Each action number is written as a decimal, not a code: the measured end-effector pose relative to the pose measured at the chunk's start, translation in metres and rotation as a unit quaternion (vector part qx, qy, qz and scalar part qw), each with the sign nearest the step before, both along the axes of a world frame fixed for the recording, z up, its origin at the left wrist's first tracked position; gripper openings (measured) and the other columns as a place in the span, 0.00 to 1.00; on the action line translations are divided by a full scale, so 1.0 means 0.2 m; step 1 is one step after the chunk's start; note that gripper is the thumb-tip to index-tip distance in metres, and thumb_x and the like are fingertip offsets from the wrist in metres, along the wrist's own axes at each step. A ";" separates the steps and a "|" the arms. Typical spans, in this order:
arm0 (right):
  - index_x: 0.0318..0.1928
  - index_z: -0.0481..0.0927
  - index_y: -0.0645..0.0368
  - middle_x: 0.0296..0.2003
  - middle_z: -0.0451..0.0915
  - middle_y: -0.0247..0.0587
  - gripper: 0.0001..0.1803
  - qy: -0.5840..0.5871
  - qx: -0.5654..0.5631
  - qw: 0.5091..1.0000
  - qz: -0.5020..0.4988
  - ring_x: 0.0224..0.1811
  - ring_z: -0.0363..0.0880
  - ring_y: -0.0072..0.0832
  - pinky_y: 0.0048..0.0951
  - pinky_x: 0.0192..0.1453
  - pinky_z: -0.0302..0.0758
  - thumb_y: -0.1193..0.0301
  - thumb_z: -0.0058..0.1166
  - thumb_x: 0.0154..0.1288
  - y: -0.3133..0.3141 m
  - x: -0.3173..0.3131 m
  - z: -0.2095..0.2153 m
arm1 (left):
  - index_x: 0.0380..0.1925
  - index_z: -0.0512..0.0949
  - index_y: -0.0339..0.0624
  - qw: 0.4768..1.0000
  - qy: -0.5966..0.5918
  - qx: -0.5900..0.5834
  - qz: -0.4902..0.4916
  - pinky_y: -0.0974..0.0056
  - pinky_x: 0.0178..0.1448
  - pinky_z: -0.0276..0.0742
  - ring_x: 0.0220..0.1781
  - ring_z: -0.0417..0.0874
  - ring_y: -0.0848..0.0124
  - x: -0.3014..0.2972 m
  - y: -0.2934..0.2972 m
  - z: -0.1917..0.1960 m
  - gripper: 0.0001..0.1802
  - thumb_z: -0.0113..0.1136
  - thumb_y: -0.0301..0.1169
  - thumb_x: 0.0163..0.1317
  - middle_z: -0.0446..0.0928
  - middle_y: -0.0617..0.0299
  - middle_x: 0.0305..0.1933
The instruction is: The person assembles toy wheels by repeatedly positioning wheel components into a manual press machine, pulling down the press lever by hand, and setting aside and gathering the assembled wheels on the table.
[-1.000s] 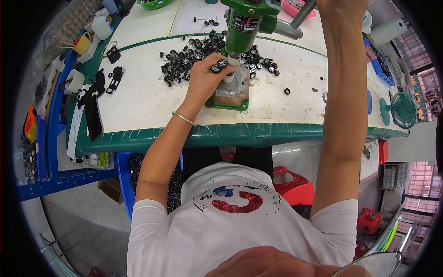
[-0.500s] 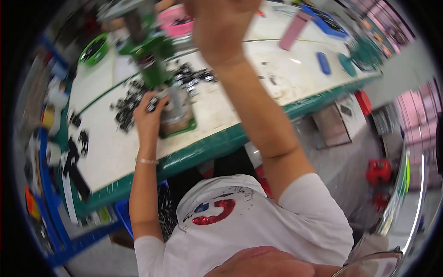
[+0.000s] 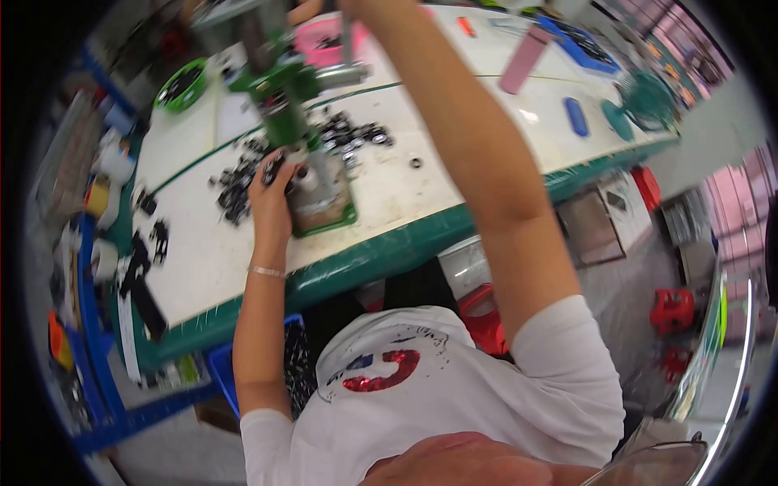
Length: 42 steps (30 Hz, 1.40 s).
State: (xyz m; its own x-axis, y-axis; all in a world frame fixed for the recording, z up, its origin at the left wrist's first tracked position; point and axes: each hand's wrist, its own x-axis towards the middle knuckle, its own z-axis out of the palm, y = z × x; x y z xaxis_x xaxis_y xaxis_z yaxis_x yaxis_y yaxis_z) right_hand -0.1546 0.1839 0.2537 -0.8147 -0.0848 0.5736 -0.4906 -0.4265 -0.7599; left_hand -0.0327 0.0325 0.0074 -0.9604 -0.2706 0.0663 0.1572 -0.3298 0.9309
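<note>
A green hand press (image 3: pixel 279 101) stands on the table with a metal-topped base (image 3: pixel 320 202). Beside its ram my left hand (image 3: pixel 271 190) is closed, a small black part (image 3: pixel 274 168) between thumb and fingers. My right arm reaches up across the view to the press lever (image 3: pixel 348 40). The right hand (image 3: pixel 365 6) is closed around the lever's upper end, partly cut off by the top edge. Loose small black parts (image 3: pixel 235 190) lie in a heap left of the press, and more black and silvery ones (image 3: pixel 352 134) lie behind it.
One black ring (image 3: pixel 416 163) lies right of the press. Farther back are a green basket (image 3: pixel 182 85), a pink basin (image 3: pixel 320 40), a pink bottle (image 3: pixel 525 61), a blue tray (image 3: pixel 579 44) and a teal fan (image 3: pixel 648 101). A blue bin (image 3: pixel 223 377) sits below the table's green front edge (image 3: pixel 389 255).
My right hand has moved farther up and slightly left, and the lever now shows. The left hand stays beside the ram with the black part. The whole view has shifted slightly.
</note>
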 end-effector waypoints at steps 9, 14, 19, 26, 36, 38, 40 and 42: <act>0.39 0.75 0.56 0.26 0.74 0.30 0.18 -0.135 -0.003 0.988 0.070 0.25 0.70 0.20 0.22 0.30 0.69 0.53 0.47 0.70 0.15 -0.09 -0.30 | 0.37 0.83 0.35 0.994 -0.053 -0.039 0.082 0.75 0.24 0.62 0.22 0.70 0.80 0.17 -0.42 -0.01 0.11 0.65 0.31 0.56 0.74 0.67 0.22; 0.48 0.77 0.61 0.42 0.79 0.39 0.13 -0.112 0.437 0.892 -0.002 0.39 0.77 0.26 0.28 0.40 0.74 0.72 0.50 0.64 0.32 -0.03 -0.95 | 0.35 0.85 0.40 0.950 -0.160 -0.218 0.157 0.75 0.24 0.64 0.21 0.69 0.81 0.35 -0.61 -0.06 0.10 0.67 0.33 0.55 0.75 0.69 0.21; 0.44 0.78 0.59 0.40 0.76 0.44 0.12 0.139 0.550 0.822 -0.047 0.37 0.77 0.38 0.34 0.41 0.74 0.74 0.55 0.58 0.29 0.23 -1.30 | 0.36 0.84 0.41 0.889 -0.071 -0.430 0.142 0.70 0.31 0.71 0.27 0.74 0.79 0.36 -0.59 -0.13 0.11 0.68 0.33 0.54 0.78 0.66 0.26; 0.40 0.78 0.61 0.40 0.75 0.43 0.08 0.114 0.550 0.824 -0.076 0.37 0.77 0.39 0.33 0.41 0.75 0.75 0.56 0.59 0.28 0.26 -1.30 | 0.31 0.83 0.42 0.794 -0.059 -0.587 0.146 0.66 0.35 0.75 0.29 0.80 0.68 0.31 -0.51 -0.13 0.08 0.69 0.29 0.50 0.80 0.57 0.32; 0.43 0.81 0.60 0.40 0.78 0.40 0.09 0.072 0.376 0.924 -0.003 0.39 0.80 0.28 0.25 0.44 0.75 0.76 0.56 0.60 0.10 0.38 -1.14 | 0.22 0.81 0.34 0.850 -0.198 -0.450 0.190 0.65 0.29 0.73 0.20 0.78 0.69 0.29 -0.63 -0.11 0.20 0.72 0.43 0.49 0.78 0.56 0.17; 0.42 0.81 0.59 0.41 0.78 0.41 0.09 0.129 0.388 0.913 -0.009 0.42 0.80 0.31 0.26 0.46 0.75 0.75 0.56 0.60 0.05 0.41 -1.16 | 0.19 0.81 0.37 0.828 -0.236 -0.481 0.163 0.68 0.26 0.68 0.18 0.73 0.75 0.24 -0.59 -0.10 0.18 0.72 0.43 0.49 0.75 0.63 0.15; 0.41 0.81 0.58 0.42 0.79 0.41 0.08 0.153 0.380 0.912 -0.026 0.45 0.80 0.32 0.28 0.46 0.76 0.75 0.56 0.61 0.02 0.43 -1.20 | 0.17 0.81 0.39 0.820 -0.248 -0.495 0.144 0.69 0.24 0.66 0.17 0.71 0.78 0.20 -0.58 -0.11 0.18 0.72 0.42 0.48 0.73 0.66 0.14; 0.41 0.81 0.57 0.43 0.79 0.40 0.08 0.112 0.368 0.923 -0.015 0.45 0.79 0.32 0.29 0.46 0.76 0.76 0.56 0.61 0.01 0.45 -1.20 | 0.20 0.81 0.39 0.819 -0.247 -0.501 0.135 0.69 0.22 0.65 0.17 0.72 0.77 0.19 -0.60 -0.14 0.16 0.72 0.41 0.47 0.73 0.66 0.14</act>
